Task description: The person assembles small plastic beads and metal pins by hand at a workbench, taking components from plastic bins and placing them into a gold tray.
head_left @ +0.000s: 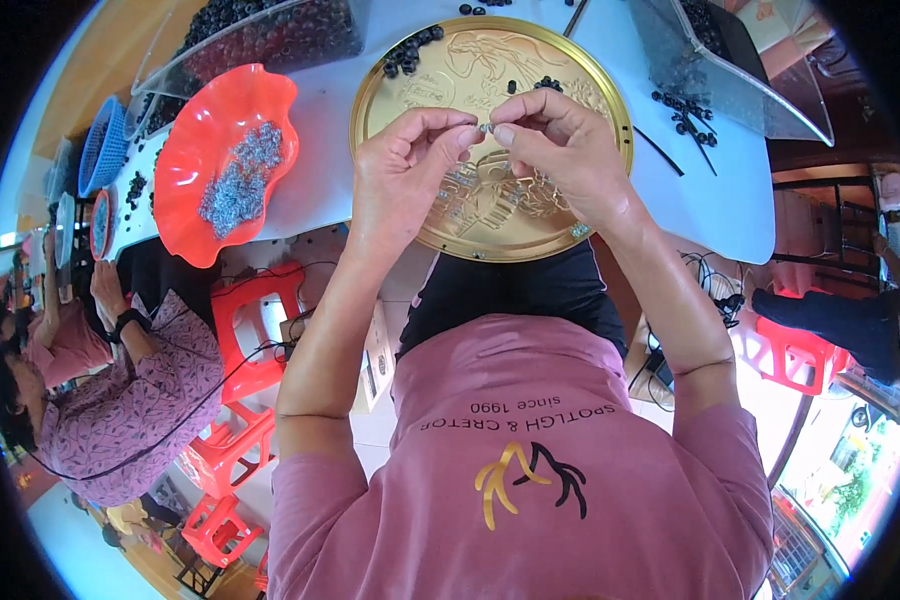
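Observation:
Over a round gold tray point(370, 100) with embossed patterns, my left hand point(405, 165) and my right hand point(570, 150) meet, thumbs and forefingers pinched together. Between their fingertips is a small silvery metal piece point(486, 128), mostly covered, so its exact kind is unclear. Small black ring-like parts point(402, 58) lie in a heap at the tray's far left. More black parts point(547, 84) sit near my right fingers. Several small silvery pieces point(456, 190) are spread on the tray below my hands.
Left of the tray, a red wavy-edged dish point(185, 160) holds a pile of silvery metal pieces point(242, 180). Clear bins point(310, 35) point(760, 95) of black parts stand at the far left and right. A blue basket point(103, 145) and another person point(135, 400) are at left, near red stools point(255, 330).

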A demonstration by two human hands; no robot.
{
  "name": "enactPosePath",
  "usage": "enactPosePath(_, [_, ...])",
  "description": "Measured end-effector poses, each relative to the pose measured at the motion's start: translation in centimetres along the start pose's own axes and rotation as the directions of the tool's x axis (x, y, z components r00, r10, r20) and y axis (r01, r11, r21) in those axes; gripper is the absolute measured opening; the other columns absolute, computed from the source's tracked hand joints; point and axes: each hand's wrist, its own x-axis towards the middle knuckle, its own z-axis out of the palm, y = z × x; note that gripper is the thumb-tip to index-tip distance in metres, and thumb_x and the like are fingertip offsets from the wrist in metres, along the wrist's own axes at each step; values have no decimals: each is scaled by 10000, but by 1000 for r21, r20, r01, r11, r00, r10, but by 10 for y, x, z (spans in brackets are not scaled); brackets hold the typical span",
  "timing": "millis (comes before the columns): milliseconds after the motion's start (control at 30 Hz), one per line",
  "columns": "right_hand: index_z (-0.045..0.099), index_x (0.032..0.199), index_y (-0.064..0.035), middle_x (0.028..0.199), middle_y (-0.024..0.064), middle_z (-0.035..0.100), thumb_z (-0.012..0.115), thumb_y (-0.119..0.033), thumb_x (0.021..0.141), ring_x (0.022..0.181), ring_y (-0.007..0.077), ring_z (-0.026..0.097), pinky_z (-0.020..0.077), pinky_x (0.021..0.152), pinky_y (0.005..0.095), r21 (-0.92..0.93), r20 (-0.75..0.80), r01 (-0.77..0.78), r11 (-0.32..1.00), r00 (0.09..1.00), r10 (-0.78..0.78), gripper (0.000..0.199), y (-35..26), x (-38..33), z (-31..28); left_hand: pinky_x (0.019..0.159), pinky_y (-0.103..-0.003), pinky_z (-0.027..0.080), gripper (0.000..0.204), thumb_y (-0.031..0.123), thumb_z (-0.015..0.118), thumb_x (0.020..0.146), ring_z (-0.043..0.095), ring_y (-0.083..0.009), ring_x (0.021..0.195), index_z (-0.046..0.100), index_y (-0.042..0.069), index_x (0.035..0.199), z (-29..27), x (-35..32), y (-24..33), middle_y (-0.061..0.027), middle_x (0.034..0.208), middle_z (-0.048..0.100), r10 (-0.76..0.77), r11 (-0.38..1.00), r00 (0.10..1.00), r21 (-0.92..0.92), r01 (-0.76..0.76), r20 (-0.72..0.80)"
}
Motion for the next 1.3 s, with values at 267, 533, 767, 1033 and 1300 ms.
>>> enactPosePath(267, [661,1055,-43,926,4,658,684,-182,906,710,57,581,487,620,225,-8,-55,37,999,998,-37,205,3,3,-3,601,-188,456,230,221,650,958,571,-51,699,683,1,1016,-10,5,-2,-56,875,717,-147,987,983,-54,154,107])
enactPosePath(533, [687,1037,-26,800,8,652,684,-289,916,683,48,570,467,610,217,-306,-24,34,951,999,-43,289,1,0,-5,598,-196,459,210,207,650,958,581,-60,704,690,6,1000,-10,4,-7,-58,869,717,-106,993,992,-50,109,62])
enactPosePath(767, [694,1032,-11,724,6,620,691,-400,909,572,43,498,428,526,231,-285,-59,-60,957,997,45,408,0,1,12,556,-261,470,94,71,685,897,592,-118,651,679,8,967,1,2,-10,-75,812,678,361,881,931,346,-323,-49])
enactPosePath(1033, [661,1051,-10,844,2,643,706,-301,915,612,50,515,433,550,196,133,-48,-121,984,991,128,324,-1,5,21,543,-278,466,112,-1,705,848,615,-168,680,662,33,945,4,2,-12,-84,814,645,599,721,800,454,-524,-28])
enactPosePath(1300, [655,1049,-2,863,12,650,720,-223,904,635,70,553,469,574,209,159,-48,5,987,999,2,271,0,3,19,639,-255,492,148,8,672,882,625,-152,830,673,28,1028,0,0,-15,-83,936,646,401,913,912,122,-390,-83])
